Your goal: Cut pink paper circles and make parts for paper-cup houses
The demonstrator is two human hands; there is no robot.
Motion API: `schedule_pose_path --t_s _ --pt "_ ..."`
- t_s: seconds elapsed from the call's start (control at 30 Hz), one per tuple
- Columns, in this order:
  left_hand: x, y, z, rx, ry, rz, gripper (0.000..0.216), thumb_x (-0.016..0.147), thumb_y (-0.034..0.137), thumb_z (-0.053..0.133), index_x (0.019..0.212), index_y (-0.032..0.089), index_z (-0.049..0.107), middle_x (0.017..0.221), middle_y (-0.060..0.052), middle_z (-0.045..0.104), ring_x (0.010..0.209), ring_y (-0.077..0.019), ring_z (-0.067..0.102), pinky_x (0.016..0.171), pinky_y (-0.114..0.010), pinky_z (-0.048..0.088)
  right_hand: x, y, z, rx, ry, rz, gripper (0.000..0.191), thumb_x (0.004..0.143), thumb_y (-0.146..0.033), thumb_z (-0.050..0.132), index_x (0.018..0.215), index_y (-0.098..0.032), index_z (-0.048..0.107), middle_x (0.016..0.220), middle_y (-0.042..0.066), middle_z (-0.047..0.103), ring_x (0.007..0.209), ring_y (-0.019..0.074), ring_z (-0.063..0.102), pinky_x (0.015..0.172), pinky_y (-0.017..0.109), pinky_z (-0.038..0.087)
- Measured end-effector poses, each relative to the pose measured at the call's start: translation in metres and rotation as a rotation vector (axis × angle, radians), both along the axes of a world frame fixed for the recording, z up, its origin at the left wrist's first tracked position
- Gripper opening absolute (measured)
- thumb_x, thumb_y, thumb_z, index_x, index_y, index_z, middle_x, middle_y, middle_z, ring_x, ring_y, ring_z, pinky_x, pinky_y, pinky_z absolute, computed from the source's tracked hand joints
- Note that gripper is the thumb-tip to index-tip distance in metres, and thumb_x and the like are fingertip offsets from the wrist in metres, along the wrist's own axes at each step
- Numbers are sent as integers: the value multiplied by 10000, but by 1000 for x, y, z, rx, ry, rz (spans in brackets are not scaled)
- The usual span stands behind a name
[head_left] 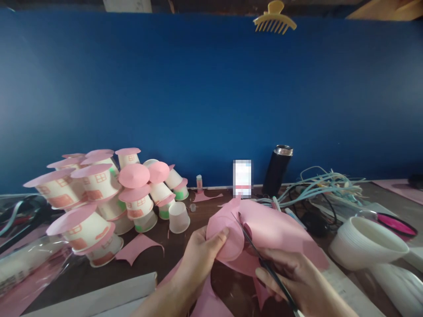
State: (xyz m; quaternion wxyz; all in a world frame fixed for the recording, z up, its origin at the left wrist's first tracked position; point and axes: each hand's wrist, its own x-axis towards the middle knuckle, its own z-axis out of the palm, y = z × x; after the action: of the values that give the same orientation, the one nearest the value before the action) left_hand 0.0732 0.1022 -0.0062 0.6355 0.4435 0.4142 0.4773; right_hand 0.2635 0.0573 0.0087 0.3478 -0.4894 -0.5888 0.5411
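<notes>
My left hand [201,253] pinches a round piece of pink paper [231,242], its thumb lying on top. From the right, my right hand [294,275] grips dark scissors [256,251]; the blades are parted at the right edge of the round piece. A larger curved sheet of pink paper [280,224] lies just behind and to the right of the blades. Under my hands are pink paper scraps [211,297]. The scissors' handles are mostly hidden by my fingers.
Stacked paper cups with pink roofs [134,176] fill the left side, near a plain white cup [179,217]. A black bottle [278,169], tangled cords [327,187] and nested white cups [366,242] stand right. A blue panel [211,97] rises behind.
</notes>
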Motion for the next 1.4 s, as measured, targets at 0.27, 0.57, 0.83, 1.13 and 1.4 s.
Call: schedule_pose_path --t_s 0.27,0.57,0.83,1.13,1.4 --pt "0 0 1 3 42 3 353 781 457 709 834 108 717 711 -65 662 679 -202 594 685 -318 488 1 3 -6 -9 30 16 406 803 -535 688 696 -157 586 566 -66 419 534 86 337 483 240 230" --pt "-1 2 -2 38 30 -9 364 825 436 668 932 96 739 739 -84 688 698 -212 606 697 -329 496 4 3 -11 -21 28 15 428 802 -548 679 653 -175 532 566 -69 382 540 90 316 493 250 227" --pt "-1 1 -1 37 52 12 380 795 448 696 922 94 742 767 -94 692 706 -217 610 690 -325 493 5 3 -13 -10 6 7 399 810 -537 678 717 -157 598 574 -66 387 534 89 318 482 251 214" --pt "-3 4 1 54 99 14 384 786 463 693 911 102 733 792 -100 697 752 -247 626 711 -343 496 3 3 -12 5 -5 -2 437 797 -577 671 674 -170 571 552 -66 387 521 90 324 478 253 218" --pt "-4 6 -1 64 100 19 380 793 472 688 879 102 721 762 -86 688 726 -234 625 703 -332 492 3 4 -13 19 -25 -1 462 800 -608 645 676 -170 562 542 -68 390 513 90 328 471 247 223"
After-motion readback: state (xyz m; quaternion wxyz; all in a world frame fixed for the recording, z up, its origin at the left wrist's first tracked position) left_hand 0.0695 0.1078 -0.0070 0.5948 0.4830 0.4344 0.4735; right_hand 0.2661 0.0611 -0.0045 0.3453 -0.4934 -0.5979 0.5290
